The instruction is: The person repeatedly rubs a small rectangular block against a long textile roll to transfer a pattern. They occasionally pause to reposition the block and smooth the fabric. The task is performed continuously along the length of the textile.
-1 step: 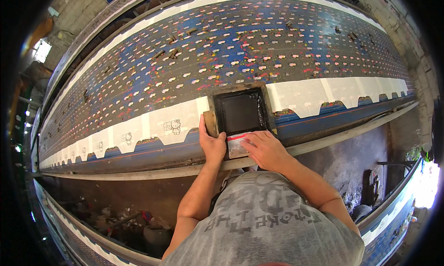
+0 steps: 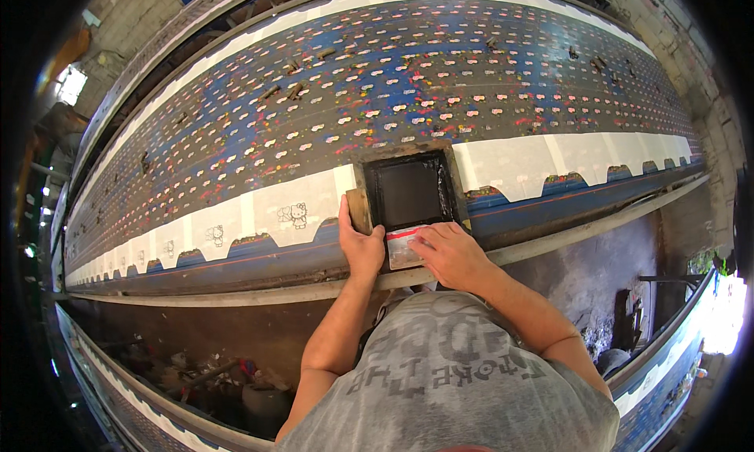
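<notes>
A small square screen-printing frame (image 2: 461, 189) lies on the near edge of a long table, over a strip of white fabric (image 2: 503, 157). Its mesh (image 2: 408, 193) looks black, with dark wet ink along the inner edges. My left hand (image 2: 363, 250) grips the frame's left side, fingers along a wooden block (image 2: 358, 210) and thumb at the near corner. At the near end, my right hand (image 2: 452, 254) has its fingers closed on a flat, pale, shiny piece with a red strip (image 2: 402, 250). Whether that piece is separate from the frame I cannot tell.
White fabric left of the frame bears black cartoon outlines (image 2: 297, 215). The blue-grey tabletop (image 2: 377, 83) is covered with small printed marks and several dark lumps (image 2: 295, 91). A rail (image 2: 542, 244) runs along the near edge. Another printed table (image 2: 118, 381) stands behind me.
</notes>
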### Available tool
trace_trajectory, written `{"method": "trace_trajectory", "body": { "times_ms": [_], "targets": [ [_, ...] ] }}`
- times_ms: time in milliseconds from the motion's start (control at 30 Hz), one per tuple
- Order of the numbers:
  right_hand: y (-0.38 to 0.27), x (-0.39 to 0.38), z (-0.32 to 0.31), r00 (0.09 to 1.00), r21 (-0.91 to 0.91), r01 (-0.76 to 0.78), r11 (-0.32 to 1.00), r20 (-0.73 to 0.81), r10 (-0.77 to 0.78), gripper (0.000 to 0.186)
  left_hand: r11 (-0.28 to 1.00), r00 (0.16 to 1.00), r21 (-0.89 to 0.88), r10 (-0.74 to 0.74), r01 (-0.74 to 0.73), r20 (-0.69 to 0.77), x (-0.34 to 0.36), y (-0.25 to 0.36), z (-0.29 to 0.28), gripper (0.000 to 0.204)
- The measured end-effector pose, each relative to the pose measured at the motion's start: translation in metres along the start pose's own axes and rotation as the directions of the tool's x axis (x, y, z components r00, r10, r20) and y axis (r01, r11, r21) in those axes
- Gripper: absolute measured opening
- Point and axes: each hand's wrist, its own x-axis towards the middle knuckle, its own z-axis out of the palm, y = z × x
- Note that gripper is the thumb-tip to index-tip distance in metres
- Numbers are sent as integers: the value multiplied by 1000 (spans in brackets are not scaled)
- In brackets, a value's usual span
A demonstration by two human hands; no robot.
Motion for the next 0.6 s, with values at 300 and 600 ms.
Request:
{"method": "trace_trajectory", "body": {
  "times_ms": [300,600],
  "targets": [
    [38,38,-21,995,69,28,997,94,-35,36,999,999,24,44,-45,16,11,-12,3,95],
    [98,117,-10,991,60,-127,990,-35,129,33,964,983,-222,-120,148,136,31,-19,-18,74]
  ]
}}
